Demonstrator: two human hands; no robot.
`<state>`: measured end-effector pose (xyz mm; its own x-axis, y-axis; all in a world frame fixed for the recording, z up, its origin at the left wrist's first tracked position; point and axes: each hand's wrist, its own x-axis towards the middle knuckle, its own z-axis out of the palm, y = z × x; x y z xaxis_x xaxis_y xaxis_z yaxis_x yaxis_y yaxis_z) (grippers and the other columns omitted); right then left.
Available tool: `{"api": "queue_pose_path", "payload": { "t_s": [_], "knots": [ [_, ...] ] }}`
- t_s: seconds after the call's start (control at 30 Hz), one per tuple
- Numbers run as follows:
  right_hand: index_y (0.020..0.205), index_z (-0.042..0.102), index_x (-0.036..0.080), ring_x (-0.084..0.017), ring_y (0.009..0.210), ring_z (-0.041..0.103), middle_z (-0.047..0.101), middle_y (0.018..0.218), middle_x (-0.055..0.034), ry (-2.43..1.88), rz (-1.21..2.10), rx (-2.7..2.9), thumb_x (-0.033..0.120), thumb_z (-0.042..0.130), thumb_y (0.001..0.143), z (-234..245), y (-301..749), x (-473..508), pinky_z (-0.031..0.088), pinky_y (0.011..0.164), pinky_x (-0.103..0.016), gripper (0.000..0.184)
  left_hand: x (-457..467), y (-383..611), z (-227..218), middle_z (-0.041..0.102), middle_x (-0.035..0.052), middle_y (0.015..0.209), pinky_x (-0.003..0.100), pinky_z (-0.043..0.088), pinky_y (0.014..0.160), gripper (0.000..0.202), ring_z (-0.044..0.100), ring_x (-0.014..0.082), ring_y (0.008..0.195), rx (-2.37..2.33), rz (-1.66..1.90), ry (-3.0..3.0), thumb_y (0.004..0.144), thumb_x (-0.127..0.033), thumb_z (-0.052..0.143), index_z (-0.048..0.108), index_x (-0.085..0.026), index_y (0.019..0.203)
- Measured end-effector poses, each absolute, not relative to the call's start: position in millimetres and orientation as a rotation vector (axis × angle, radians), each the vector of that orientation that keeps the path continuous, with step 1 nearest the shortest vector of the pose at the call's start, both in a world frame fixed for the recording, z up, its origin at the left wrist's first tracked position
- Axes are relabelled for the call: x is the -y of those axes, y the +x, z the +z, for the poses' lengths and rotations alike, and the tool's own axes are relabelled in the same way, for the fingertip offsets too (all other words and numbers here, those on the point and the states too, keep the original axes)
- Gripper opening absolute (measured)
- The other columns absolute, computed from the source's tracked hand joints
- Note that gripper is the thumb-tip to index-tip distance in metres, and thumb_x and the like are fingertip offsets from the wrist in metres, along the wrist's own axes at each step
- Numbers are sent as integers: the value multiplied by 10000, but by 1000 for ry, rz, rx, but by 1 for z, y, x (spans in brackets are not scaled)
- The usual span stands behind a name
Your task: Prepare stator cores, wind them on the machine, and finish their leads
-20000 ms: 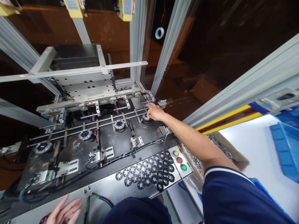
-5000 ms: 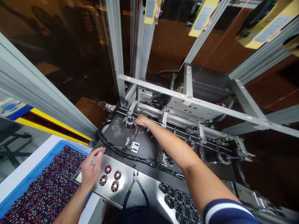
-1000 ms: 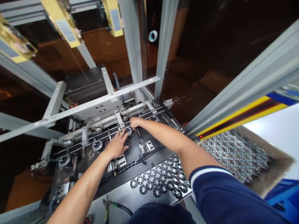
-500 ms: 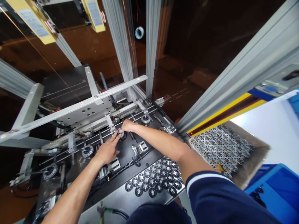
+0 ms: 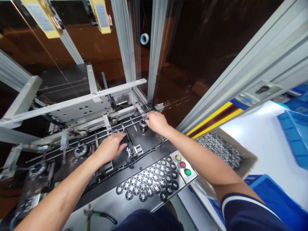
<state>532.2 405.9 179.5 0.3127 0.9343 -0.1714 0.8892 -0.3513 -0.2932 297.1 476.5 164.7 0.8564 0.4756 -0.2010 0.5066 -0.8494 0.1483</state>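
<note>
My right hand (image 5: pixel 157 122) is at the rightmost station of the machine. Its fingers are curled at a round slotted metal part (image 5: pixel 143 125), under a small clamp arm (image 5: pixel 139 109); the fingertips are partly hidden. Fingers stretched and thumb apart, my left hand (image 5: pixel 112 148) hovers over the middle station with nothing visible in it. Its fingers partly cover a second round part there. Farther left, another round slotted part (image 5: pixel 81 149) sits beneath its own arm, and one more round part (image 5: pixel 38 169) is at the far left.
Several loose round black-and-silver parts (image 5: pixel 143 186) lie on the metal ledge near me. Beside them is a panel with yellow, red and green buttons (image 5: pixel 187 172). Green-handled pliers (image 5: pixel 88 215) lie at the front. A box of metal parts (image 5: pixel 250 160) and blue bins (image 5: pixel 271 199) stand right.
My right hand has moved from the middle station to the round part at the right one. My left hand has lifted off slightly. The view has shifted right, revealing the buttons.
</note>
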Motion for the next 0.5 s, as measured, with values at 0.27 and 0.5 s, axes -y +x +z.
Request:
{"api": "queue_pose_path", "payload": {
  "t_s": [0.27, 0.5],
  "knots": [
    [1170, 588, 155, -208, 1021, 621, 612, 1181, -80, -2380, 706, 1880, 341, 584, 930, 154, 579, -440, 540, 868, -416, 304, -478, 405, 132, 327, 134, 1555, 600, 334, 1091, 580, 349, 345, 1396, -554, -247, 2873, 877, -320, 623, 423, -200, 1407],
    [1195, 574, 136, -218, 1038, 617, 599, 1200, -102, -2482, 797, 1696, 337, 595, 923, 135, 583, -460, 537, 875, -416, 338, -478, 411, 121, 221, 154, 1599, 586, 317, 1107, 677, 240, 371, 1444, -600, -292, 2876, 858, -296, 634, 340, -184, 1457]
  ]
}}
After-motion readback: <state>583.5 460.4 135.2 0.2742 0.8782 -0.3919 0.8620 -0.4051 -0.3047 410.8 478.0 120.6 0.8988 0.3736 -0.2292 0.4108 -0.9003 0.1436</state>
